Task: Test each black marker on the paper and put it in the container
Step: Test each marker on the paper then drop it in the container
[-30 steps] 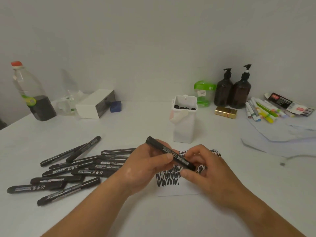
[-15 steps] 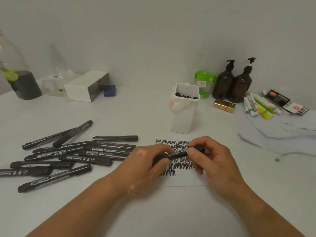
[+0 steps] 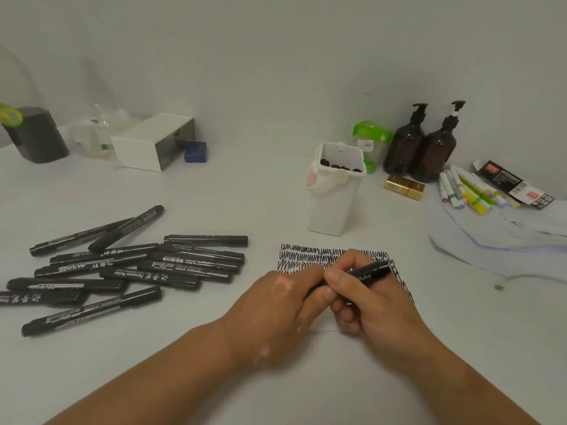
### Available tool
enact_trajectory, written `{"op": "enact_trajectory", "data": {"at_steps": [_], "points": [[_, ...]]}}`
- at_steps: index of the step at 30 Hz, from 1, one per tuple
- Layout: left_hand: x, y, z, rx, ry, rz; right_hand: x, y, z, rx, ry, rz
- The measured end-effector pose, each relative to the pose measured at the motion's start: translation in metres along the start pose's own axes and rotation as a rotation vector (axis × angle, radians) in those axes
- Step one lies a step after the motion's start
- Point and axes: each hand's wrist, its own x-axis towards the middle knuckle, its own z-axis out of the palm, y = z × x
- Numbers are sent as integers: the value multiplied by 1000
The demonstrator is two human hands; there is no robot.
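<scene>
Both hands grip one black marker (image 3: 369, 272) low over the paper (image 3: 306, 256), which carries rows of black scribbles. My right hand (image 3: 365, 299) wraps its barrel; my left hand (image 3: 285, 305) closes on the marker's left end, which is hidden between the fingers. Whether the cap is on I cannot tell. A pile of several black markers (image 3: 138, 265) lies to the left on the white table. The white container (image 3: 336, 197) stands behind the paper with several black marker ends showing at its top.
Two brown pump bottles (image 3: 423, 148), a green-lidded jar (image 3: 369, 139), a gold box (image 3: 403, 187) and coloured markers (image 3: 466, 191) on loose sheets fill the back right. A white box (image 3: 150, 148), a blue block (image 3: 195, 151) and a dark-filled bottle (image 3: 36, 133) stand at the back left.
The marker came down from a raised diagonal to nearly level over the paper, and my hands closed in on it. The view shifted downward and to the right.
</scene>
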Motion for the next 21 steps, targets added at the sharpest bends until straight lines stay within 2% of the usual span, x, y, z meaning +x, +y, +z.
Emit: {"op": "enact_trajectory", "data": {"at_steps": [21], "points": [[0, 1, -2, -12, 53, 69, -6, -11, -2, -8, -71, -76]]}}
